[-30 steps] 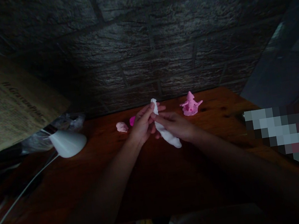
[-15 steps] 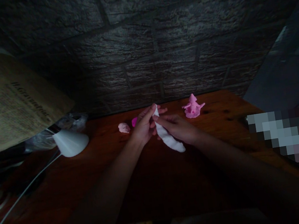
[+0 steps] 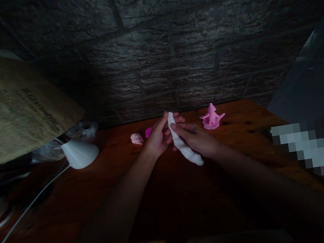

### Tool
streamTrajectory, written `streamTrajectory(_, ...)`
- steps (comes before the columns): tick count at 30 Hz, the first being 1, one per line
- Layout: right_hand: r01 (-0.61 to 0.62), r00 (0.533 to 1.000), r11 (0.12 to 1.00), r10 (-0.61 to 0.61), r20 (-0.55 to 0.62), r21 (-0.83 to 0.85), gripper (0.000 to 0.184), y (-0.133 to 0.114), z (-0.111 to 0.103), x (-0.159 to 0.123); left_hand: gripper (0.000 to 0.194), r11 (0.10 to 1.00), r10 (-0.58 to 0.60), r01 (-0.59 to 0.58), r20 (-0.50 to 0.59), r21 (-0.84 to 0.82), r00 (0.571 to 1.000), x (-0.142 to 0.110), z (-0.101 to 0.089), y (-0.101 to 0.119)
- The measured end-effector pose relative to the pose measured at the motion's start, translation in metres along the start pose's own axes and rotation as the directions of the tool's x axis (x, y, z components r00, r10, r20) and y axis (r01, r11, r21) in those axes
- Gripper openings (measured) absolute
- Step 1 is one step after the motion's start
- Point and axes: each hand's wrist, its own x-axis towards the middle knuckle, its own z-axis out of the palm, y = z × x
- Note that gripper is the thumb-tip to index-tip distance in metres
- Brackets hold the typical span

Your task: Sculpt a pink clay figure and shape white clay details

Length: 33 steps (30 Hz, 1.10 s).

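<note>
A long, lumpy strip of soft white modelling clay (image 3: 186, 150) hangs slantwise between my hands, above the wooden table. Its upper end rests against the fingers of my left hand (image 3: 159, 136), whose thumb lies along its left edge. My right hand (image 3: 193, 135) pinches the strip just below the top, thumb in front and fingers behind. The lower end dangles free beneath my right palm. A pink clay figure (image 3: 212, 118) with a pointed top and two side arms stands beyond my right hand. Past my left hand lie a pale pink lump (image 3: 137, 138) and a magenta piece (image 3: 148, 132), partly covered.
On the left stands a lamp with a white base (image 3: 80, 153) and a newsprint-patterned shade (image 3: 13, 107); its white cable (image 3: 31, 206) runs toward the front edge. Crumpled clear plastic (image 3: 82, 131) lies behind it. A dark brick wall (image 3: 152, 58) closes off the wooden table (image 3: 240, 138).
My left thumb has loosened from the clay's top and lies beside it. My right hand still pinches the strip. The whole view has shifted slightly, moving things right and down.
</note>
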Motion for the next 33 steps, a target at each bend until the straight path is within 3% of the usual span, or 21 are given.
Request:
streamTrajectory(6, -0.136, 0.991, 0.964, 0.133, 0.026, 0.230, 0.039, -0.007, 0.001, 0.001, 0.031, 0.999, 0.050, -0.049, 0.064, -0.015, 0.997, 0.002, -0.005, -0.002)
streamTrajectory(11, -0.150, 0.980, 0.970, 0.120, 0.158, 0.193, 0.033, -0.005, -0.002, -0.001, 0.030, 0.991, 0.083, -0.085, -0.026, -0.099, 0.996, 0.004, -0.006, -0.002)
streamTrajectory(15, -0.142, 0.979, 0.979, 0.118, 0.166, 0.144, 0.027, -0.003, -0.003, -0.003, 0.031, 0.988, 0.059, -0.069, -0.070, -0.139, 0.996, 0.003, -0.003, 0.000)
streamTrajectory(19, -0.150, 0.977, 0.978, 0.124, 0.173, 0.145, 0.026, -0.005, -0.002, -0.004, 0.030, 0.993, 0.051, -0.049, 0.023, -0.109, 0.998, -0.001, 0.000, 0.001)
streamTrajectory(23, -0.136, 0.988, 0.976, 0.121, 0.094, 0.170, 0.026, -0.006, 0.000, -0.004, 0.040, 1.000, -0.024, 0.026, 0.180, -0.010, 0.983, -0.002, -0.004, 0.000)
streamTrajectory(25, -0.140, 0.988, 0.974, 0.126, 0.087, 0.180, 0.026, -0.007, 0.001, -0.003, 0.041, 0.999, -0.040, 0.033, 0.200, 0.038, 0.979, -0.001, -0.007, -0.002)
streamTrajectory(29, -0.142, 0.982, 0.974, 0.116, 0.145, 0.176, 0.029, -0.008, -0.001, -0.002, 0.031, 0.999, 0.019, -0.023, 0.096, 0.037, 0.995, 0.002, -0.011, -0.003)
streamTrajectory(33, -0.105, 0.990, 0.987, 0.092, 0.111, 0.119, 0.031, -0.009, -0.002, -0.002, 0.030, 0.998, 0.052, -0.053, 0.036, 0.028, 0.998, 0.004, -0.011, -0.003)
